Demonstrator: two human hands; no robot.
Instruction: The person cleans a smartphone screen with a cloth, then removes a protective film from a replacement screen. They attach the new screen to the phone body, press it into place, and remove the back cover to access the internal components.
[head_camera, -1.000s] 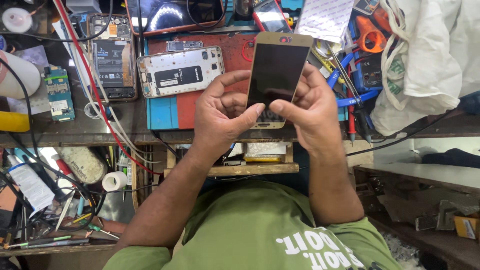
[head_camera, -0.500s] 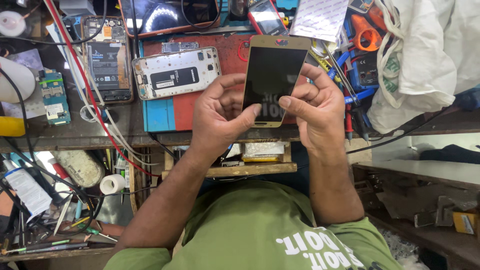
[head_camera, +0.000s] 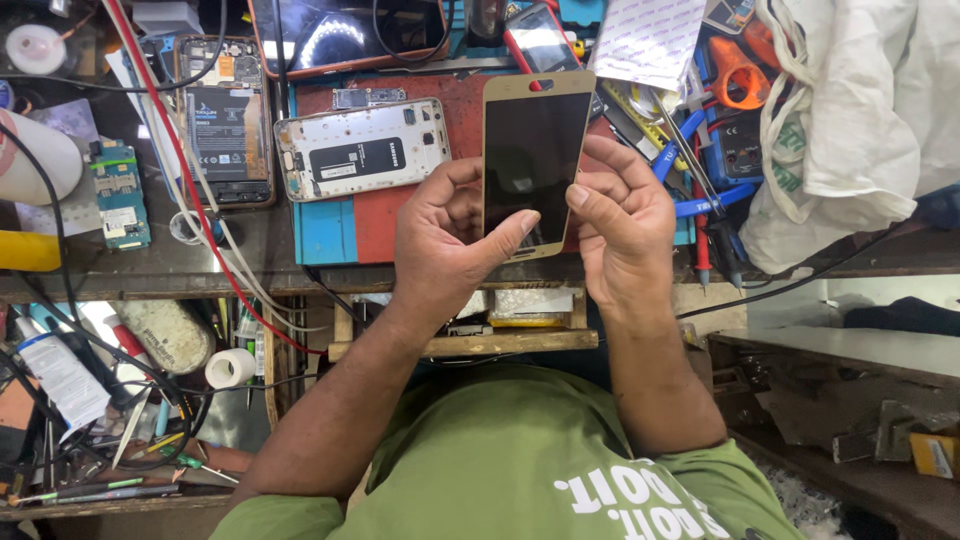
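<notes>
A flat, glossy gold-framed phone screen (head_camera: 532, 165) is gripped upright above the red bench mat (head_camera: 375, 225), pinched at its lower edges by the left hand (head_camera: 450, 250) and the right hand (head_camera: 620, 220). Just beside it, an opened white phone chassis (head_camera: 362, 148) lies flat on the mat.

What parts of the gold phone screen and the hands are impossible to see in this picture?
Head view:
- gold phone screen: back side faces away; lower corners covered by left hand and right hand.
- Palms: turned away.
- tablet: cut by top edge.
</notes>
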